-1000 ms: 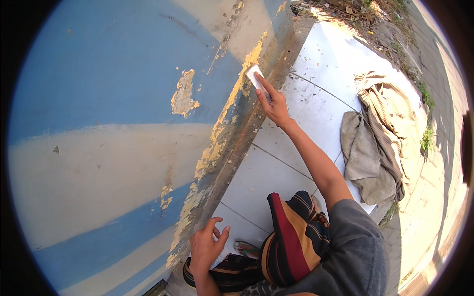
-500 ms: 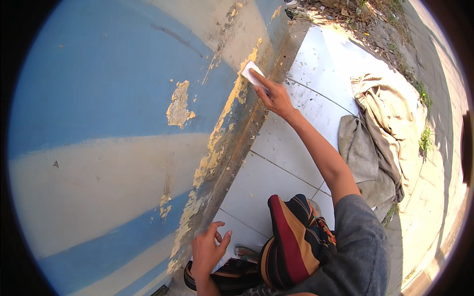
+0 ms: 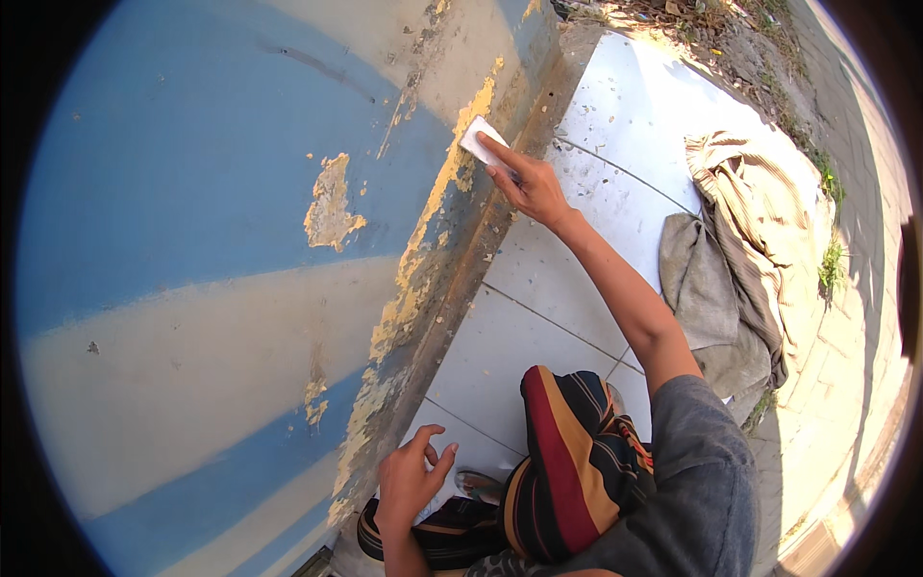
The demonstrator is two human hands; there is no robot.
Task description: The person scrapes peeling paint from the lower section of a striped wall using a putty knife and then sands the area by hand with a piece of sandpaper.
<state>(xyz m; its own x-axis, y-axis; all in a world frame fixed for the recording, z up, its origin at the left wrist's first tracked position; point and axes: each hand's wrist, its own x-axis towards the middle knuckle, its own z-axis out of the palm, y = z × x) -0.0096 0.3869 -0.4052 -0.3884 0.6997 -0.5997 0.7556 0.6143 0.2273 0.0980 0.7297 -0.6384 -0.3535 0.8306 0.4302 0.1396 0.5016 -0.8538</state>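
Observation:
My right hand (image 3: 531,188) is stretched out to the wall (image 3: 173,183), its fingers on a small white rectangular pad (image 3: 473,135). The pad lies against the wall along a ragged strip of flaking yellowish paint (image 3: 415,252); its underside is hidden. Low down at the wall's near end, my left hand (image 3: 411,479) hangs in front of my knee with bent fingers apart from the thumb. Nothing shows in it. Blue and off-white bands cover the wall, and a bare chipped patch (image 3: 332,207) sits left of the strip.
White floor tiles (image 3: 538,260) with scattered paint flakes run along the wall's foot, beside a narrow ledge (image 3: 471,284). A heap of beige and grey cloth (image 3: 755,231) lies on the right. Dry leaves and soil (image 3: 692,29) border the far end, with paving (image 3: 856,279) beyond.
The view has shifted a little, so the wall appears farther left. My right hand keeps the pad at about the same spot on the flaking strip. My left hand stays low and free.

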